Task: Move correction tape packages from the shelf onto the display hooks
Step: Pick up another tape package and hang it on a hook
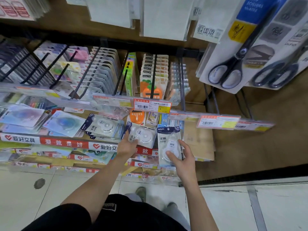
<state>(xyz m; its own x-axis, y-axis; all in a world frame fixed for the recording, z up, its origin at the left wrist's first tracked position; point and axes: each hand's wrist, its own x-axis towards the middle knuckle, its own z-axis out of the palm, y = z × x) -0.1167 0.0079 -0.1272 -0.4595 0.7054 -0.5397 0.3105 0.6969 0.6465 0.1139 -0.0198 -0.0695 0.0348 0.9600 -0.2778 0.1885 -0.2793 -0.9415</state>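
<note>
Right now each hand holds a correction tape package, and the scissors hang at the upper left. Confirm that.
One detail is wrong: the scissors hang at the upper right, not the upper left, as the head view shows. The rest stands: the left hand and the right hand each hold a correction tape package.

The shelf [63, 142] runs across the lower left, its front edge faced with a red-and-white strip of printed characters. Directly on it lie flat blister packs — two pale blue ones [64, 123] to the left, then a stack of correction tape packages [104, 125] with dark blue header corners, the top one tilted. Further right another correction tape package [142, 135] rests at the shelf's front, gripped by the left hand [127, 145]. Behind it lie an orange carrot-shaped item [137, 117] and some small boxed goods, partly hidden by the price-label rail [152, 106].
</note>
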